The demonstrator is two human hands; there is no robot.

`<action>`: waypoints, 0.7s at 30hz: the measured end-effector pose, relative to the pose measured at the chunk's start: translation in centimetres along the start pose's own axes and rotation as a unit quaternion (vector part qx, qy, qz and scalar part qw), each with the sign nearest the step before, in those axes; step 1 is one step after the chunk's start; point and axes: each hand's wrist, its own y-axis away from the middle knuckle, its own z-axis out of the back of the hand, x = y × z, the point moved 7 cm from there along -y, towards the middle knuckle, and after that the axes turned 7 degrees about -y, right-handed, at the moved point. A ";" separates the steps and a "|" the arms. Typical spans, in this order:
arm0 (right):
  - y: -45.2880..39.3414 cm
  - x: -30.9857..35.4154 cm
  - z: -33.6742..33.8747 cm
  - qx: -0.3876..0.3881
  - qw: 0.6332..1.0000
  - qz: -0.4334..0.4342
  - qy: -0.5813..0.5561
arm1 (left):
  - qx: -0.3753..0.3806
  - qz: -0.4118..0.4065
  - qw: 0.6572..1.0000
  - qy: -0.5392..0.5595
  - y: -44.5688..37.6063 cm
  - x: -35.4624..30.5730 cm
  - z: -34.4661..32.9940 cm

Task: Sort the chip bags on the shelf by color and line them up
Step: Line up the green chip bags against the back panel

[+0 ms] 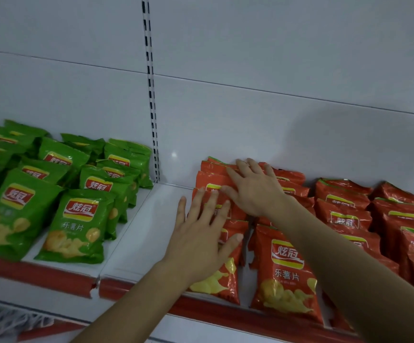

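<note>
Green chip bags [77, 226] lie in overlapping rows on the left part of the white shelf [146, 219]. Red chip bags [285, 268] fill the right part in rows. My left hand [201, 233] lies flat with spread fingers on the leftmost column of red bags [220, 283], near its front. My right hand [253, 189] reaches further back and rests with straight fingers on the rear bags of that same column [213, 179]. Neither hand curls round a bag.
A bare strip of shelf separates the green and red groups. A slotted upright [151, 95] runs down the white back panel. A red price rail [40, 276] lines the shelf's front edge. More red bags [404, 219] sit at the far right.
</note>
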 end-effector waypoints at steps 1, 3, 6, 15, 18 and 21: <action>-0.1 0.4 0.3 -0.012 1.000 0.001 0.000 | -0.009 0.009 1.000 0.001 0.3 0.5 0.7; -0.3 1.7 0.9 -0.033 0.999 0.006 -0.004 | -0.037 0.030 0.999 -0.004 1.0 2.1 2.1; -0.5 5.2 1.4 -0.052 0.998 0.029 -0.019 | -0.059 0.062 0.996 -0.023 2.5 5.5 3.3; 0.2 17.4 2.7 -0.068 0.995 0.055 -0.049 | -0.098 0.124 0.987 -0.023 8.3 17.5 5.9; 0.6 21.9 2.2 -0.094 0.992 0.041 -0.076 | -0.089 0.117 0.989 -0.023 10.5 21.6 5.6; 1.4 25.9 0.9 -0.111 0.990 0.029 -0.084 | -0.070 0.096 0.992 -0.031 11.7 24.3 4.7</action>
